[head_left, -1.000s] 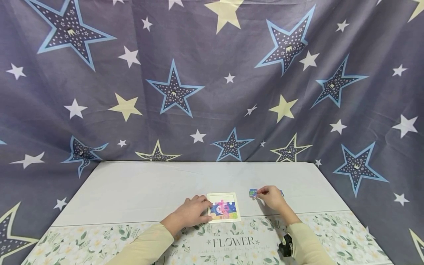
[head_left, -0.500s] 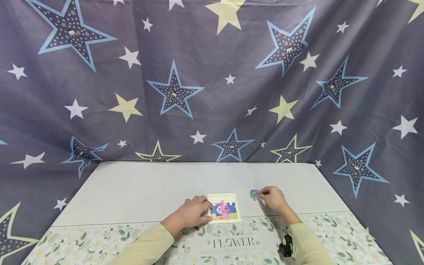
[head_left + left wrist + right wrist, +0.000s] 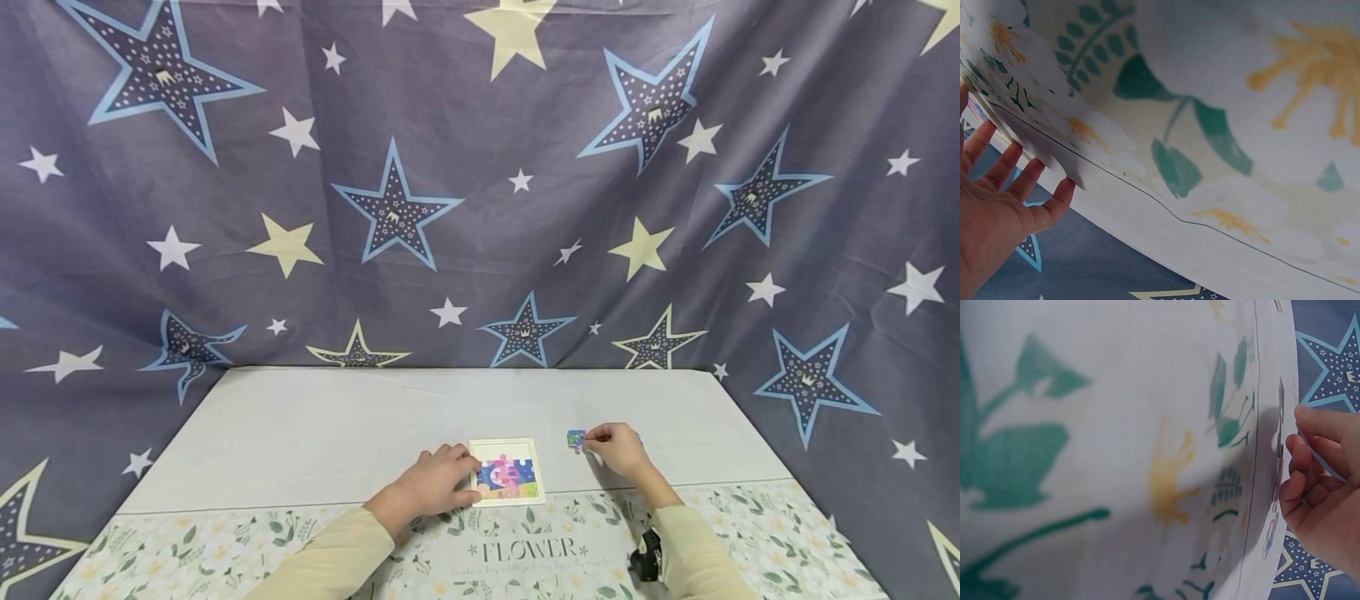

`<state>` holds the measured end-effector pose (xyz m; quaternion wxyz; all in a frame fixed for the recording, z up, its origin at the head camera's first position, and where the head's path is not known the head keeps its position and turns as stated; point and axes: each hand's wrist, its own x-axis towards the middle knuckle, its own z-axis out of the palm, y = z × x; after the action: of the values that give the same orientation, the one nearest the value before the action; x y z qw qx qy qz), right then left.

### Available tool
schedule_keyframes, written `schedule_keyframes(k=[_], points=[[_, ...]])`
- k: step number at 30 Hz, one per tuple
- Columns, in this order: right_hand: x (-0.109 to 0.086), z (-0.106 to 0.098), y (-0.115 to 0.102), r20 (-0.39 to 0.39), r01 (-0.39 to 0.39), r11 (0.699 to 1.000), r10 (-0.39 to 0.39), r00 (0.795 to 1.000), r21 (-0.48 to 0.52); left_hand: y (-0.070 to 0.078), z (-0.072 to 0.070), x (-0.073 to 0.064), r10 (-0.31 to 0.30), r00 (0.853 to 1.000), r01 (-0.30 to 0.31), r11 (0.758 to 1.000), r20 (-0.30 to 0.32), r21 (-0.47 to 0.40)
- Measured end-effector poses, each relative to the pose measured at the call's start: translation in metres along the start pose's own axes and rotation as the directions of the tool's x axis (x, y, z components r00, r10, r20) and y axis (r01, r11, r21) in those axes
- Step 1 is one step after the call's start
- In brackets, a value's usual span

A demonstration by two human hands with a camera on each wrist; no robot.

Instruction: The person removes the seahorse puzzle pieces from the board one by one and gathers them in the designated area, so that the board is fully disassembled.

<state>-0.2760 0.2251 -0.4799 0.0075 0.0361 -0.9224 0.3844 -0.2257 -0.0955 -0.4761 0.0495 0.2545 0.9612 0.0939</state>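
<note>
While the left edge of the puzzle frame (image 3: 517, 450) is touched by the left hand (image 3: 437, 481), its fingers loosely spread, a small blue puzzle piece (image 3: 576, 439) is pinched at its right edge by the right hand (image 3: 617, 450). The piece is seen to the right of the frame, well apart from it; whether it is lifted off the bench (image 3: 337, 429) cannot be told. The frame's lower part is filled with joined pieces (image 3: 507, 475).
</note>
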Motion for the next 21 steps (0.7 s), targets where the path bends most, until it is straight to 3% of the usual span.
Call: schedule_keyframes(k=[7,21], points=[[0.0031,0.0026,0.0028,0.011,-0.073,0.997,0.073,0.997,-0.009,-0.0001,0.0006,0.0003,0.005,1.000,-0.005,1.000,0.000,0.006],[0.0051,0.0063,0.0058,0.012,-0.071,0.997,0.071,0.997,-0.002,-0.0010,0.0020,0.0007,0.012,1.000,-0.012,1.000,-0.001,0.018]])
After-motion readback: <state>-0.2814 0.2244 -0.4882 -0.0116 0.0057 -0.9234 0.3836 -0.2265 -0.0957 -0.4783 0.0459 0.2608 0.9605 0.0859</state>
